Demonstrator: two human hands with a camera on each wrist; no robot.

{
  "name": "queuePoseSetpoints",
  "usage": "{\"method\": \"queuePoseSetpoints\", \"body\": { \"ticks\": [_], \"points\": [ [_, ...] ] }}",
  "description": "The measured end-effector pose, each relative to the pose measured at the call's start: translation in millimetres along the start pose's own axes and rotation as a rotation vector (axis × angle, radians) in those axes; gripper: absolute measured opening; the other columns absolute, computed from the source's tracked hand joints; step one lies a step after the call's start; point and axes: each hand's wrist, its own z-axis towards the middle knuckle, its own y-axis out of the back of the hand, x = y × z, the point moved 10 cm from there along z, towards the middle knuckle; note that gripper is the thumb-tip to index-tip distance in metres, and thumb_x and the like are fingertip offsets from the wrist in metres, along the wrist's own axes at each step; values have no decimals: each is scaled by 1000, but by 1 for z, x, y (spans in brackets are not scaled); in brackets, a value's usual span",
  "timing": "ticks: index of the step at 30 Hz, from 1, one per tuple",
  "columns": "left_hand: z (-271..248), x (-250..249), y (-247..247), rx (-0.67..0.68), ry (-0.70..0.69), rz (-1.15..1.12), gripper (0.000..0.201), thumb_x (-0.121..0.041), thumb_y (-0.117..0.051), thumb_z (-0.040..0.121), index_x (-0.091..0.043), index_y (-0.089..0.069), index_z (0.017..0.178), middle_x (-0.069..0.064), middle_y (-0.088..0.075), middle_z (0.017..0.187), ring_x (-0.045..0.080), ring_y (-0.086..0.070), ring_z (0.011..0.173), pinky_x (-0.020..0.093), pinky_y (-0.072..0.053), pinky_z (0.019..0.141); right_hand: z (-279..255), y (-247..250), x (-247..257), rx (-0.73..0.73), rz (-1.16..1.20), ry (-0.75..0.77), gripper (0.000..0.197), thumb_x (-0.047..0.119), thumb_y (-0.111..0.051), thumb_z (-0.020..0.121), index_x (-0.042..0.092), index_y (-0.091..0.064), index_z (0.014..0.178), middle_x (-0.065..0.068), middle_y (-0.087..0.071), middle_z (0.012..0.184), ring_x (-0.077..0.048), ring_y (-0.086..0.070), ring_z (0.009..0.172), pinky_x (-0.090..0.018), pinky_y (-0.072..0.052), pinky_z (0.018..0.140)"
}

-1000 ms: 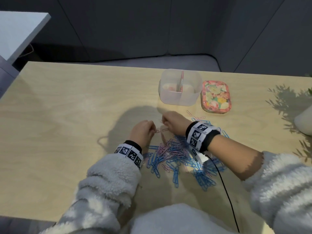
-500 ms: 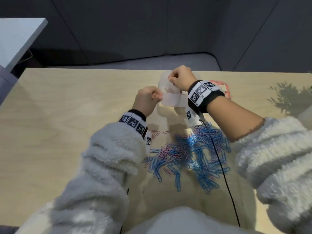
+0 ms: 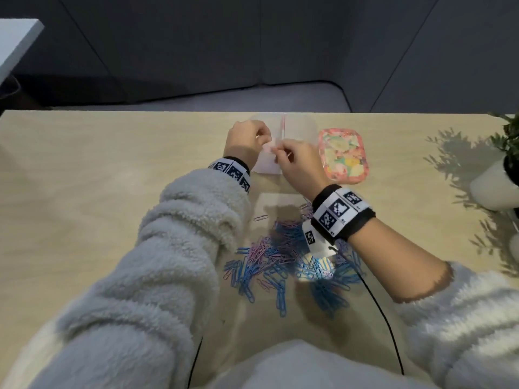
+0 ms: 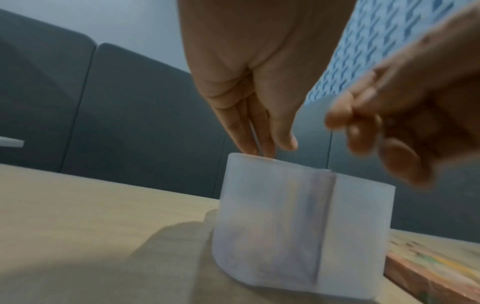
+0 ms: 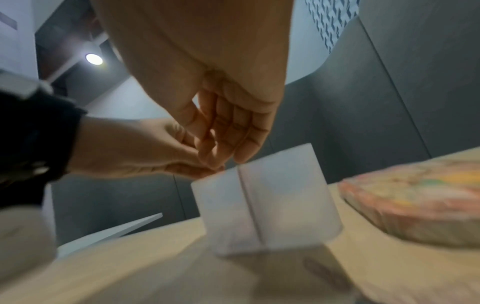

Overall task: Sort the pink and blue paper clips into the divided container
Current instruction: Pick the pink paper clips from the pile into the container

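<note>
A floral tin point(image 3: 343, 155) is lying on the table point(image 3: 112, 178), with a potted plant point(image 3: 502, 175) standing at its right edge.

Office-like booth: dark padded wall panels point(image 3: 196, 46), wooden table point(image 3: 84, 192), potted plant point(image 3: 502, 175).

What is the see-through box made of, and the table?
The divided container looks like frosted plastic: milky, and its middle wall shows through the side. The table looks like pale wood or wood-look laminate, with faint grain lines and a matte top.
</note>
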Motion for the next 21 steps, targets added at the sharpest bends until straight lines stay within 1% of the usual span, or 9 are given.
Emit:
{"method": "queuePoseSetpoints", "body": {
  "ticks": [3,4,6,7,11,14,17,19,21],
  "points": [
    [-11,-5,4,28,-90,-12,23,-20,-44,88,-16,-62,74,15,-66,81,27,-56,79,32,-43,78,-22,-37,-18,186,-77,-44,21,6,-51,87,6,-69,98,-12,-71,98,-25,-64,90,-35,-50,86],
    [-18,-3,9,-1,-107,-4,22,-20,-43,89,-17,-61,75,16,-65,84,28,-55,81,33,-41,79,-30,-50,-25,264,-118,-65,21,5,-52,85,6,-69,99,-12,-70,101,-26,-64,94,-34,-49,88],
    [-37,12,20,-75,-94,29,19,-17,-47,90,-12,-65,87,10,-67,95,25,-57,87,33,-42,82,-44,-71,-31,399,-188,-64,21,4,-53,84,7,-69,98,-12,-69,104,-27,-62,97,-30,-45,85],
    [-49,24,19,-53,-55,55,17,-17,-49,90,-11,-65,92,8,-67,97,23,-58,86,32,-45,81,-49,-78,-32,451,-217,-51,20,4,-54,83,7,-68,97,-12,-69,104,-27,-61,97,-28,-43,83],
    [-103,78,-12,284,136,145,10,-23,-62,84,-17,-64,91,2,-67,96,18,-59,83,32,-50,78,-60,-92,-31,527,-299,-16,11,12,-59,81,9,-65,90,-9,-66,99,-26,-59,95,-30,-41,76],
    [-138,99,-28,415,198,168,22,-27,-73,75,-17,-60,90,3,-63,95,19,-59,83,30,-48,74,-66,-102,-33,575,-312,-22,11,12,-63,80,6,-65,90,-10,-66,100,-26,-58,95,-30,-41,77],
    [-157,105,-36,386,192,162,38,-30,-78,68,-13,-57,94,1,-53,93,20,-56,81,30,-46,73,-68,-110,-36,610,-349,-24,9,7,-58,83,4,-63,90,-14,-64,103,-28,-56,100,-34,-44,83],
    [-162,107,-35,307,192,144,36,-28,-76,71,-13,-56,96,-2,-49,93,19,-55,80,30,-47,74,-70,-114,-35,629,-391,-11,10,4,-54,84,5,-62,92,-15,-61,106,-30,-55,102,-37,-46,84],
    [-163,107,-32,227,191,129,28,-26,-70,77,-14,-58,98,-4,-49,92,16,-55,81,25,-45,74,-70,-116,-33,634,-409,-9,13,2,-52,85,4,-58,96,-17,-60,107,-32,-54,101,-39,-44,84]
  ]
}}
